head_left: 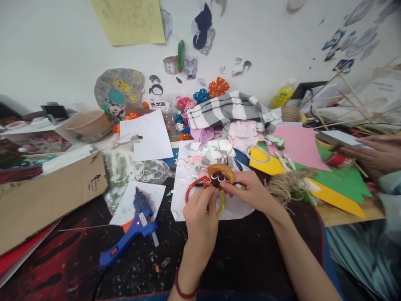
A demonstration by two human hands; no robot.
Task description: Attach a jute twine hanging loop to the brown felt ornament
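My right hand is closed on a small brown craft figure with an orange-brown rim and two round white-and-black eyes. Its fingers grip the right side and front. Right at the figure's lower edge, my left hand is closed in a pinch; whatever lies between its fingertips is hidden. Around the figure show a red curved piece and a yellow curved piece, partly covered by my hands. Underneath lies a white paper sheet with scraps on it. A blue glue gun, its small light lit, rests to the left.
Cardboard lies at the left. Behind are a round tan bowl and checked cloth. Twine, a tape roll and coloured paper lie right. Another person's hands are at the far right.
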